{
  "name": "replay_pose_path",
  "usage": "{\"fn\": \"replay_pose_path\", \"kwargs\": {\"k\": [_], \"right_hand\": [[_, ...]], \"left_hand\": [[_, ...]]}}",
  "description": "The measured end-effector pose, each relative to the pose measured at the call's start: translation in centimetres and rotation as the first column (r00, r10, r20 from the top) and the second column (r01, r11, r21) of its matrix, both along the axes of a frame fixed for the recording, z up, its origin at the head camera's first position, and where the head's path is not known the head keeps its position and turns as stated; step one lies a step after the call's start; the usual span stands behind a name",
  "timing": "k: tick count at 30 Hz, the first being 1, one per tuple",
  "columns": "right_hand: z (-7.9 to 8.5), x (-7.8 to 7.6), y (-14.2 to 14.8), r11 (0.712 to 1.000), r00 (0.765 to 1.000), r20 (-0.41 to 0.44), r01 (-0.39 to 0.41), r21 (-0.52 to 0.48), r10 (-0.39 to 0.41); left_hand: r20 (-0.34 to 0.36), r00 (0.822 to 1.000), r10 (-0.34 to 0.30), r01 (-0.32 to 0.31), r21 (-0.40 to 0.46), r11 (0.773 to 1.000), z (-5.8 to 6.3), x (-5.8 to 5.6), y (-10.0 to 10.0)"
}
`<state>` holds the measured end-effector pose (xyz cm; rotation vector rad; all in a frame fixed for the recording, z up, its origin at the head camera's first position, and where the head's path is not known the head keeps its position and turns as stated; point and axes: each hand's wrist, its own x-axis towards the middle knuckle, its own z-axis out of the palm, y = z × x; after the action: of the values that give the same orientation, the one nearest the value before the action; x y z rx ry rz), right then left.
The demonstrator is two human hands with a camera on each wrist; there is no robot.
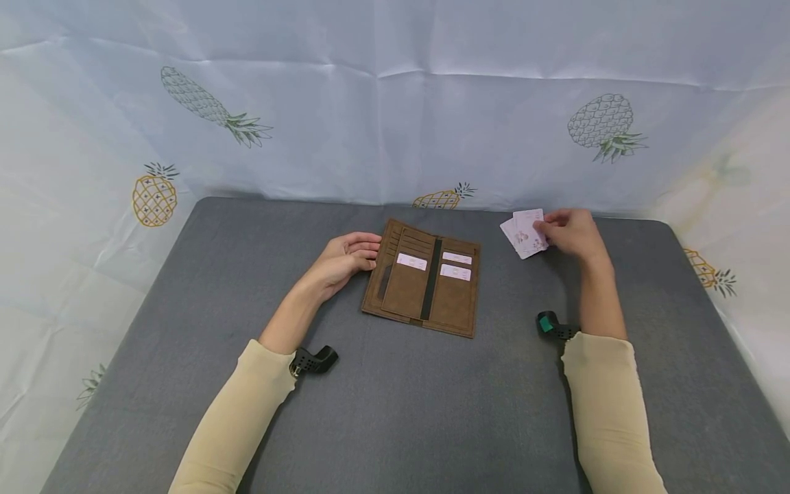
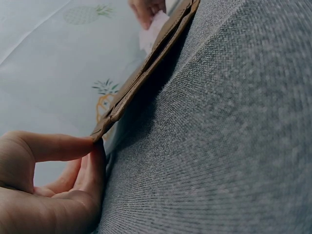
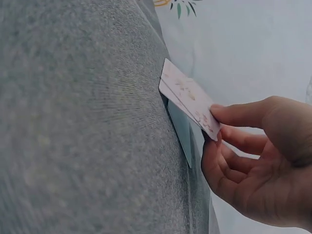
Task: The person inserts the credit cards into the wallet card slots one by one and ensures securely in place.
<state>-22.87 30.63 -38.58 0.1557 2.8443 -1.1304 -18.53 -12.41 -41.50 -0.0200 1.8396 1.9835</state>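
Note:
A brown bifold wallet (image 1: 453,302) lies spread out on the grey table, with white cards showing in its slots, one on the left half and two on the right. My left hand (image 1: 345,264) pinches the wallet's left edge between thumb and fingers; the left wrist view shows that edge (image 2: 100,129) raised off the cloth. To the right of the wallet, my right hand (image 1: 572,233) pinches a pale pink printed card (image 3: 190,95) by its near end, tilted up. Other cards (image 1: 509,230) lie under it, partly hidden, one showing bluish in shade in the right wrist view.
The grey cloth-covered table (image 1: 395,412) reaches back to a hanging pale curtain (image 1: 395,137) printed with pineapples. Black wrist camera mounts (image 1: 317,360) sit on both forearms, close over the table. Beige sleeves (image 1: 607,405) cover the forearms.

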Motion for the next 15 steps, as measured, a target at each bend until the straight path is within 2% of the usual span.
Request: {"fn": "replay_pose_path", "kwargs": {"k": [6,12,15], "right_hand": [[0.1,-0.1,0.4,0.993,1.0,0.01,0.029,-0.112,-0.028],[0.9,0.1,-0.2,0.988,0.998,-0.016,0.056,-0.146,-0.059],[1.4,0.1,-1.2,0.983,0.999,-0.033,0.034,-0.182,-0.041]], "left_hand": [[-0.005,1.0,-0.005,0.005,-0.002,1.0,0.0,-0.1,0.0],[-0.006,1.0,-0.02,0.02,-0.008,1.0,0.0,-0.1,0.0],[-0.011,0.999,-0.032,0.032,-0.021,0.999,0.1,0.0,-0.1]]}}
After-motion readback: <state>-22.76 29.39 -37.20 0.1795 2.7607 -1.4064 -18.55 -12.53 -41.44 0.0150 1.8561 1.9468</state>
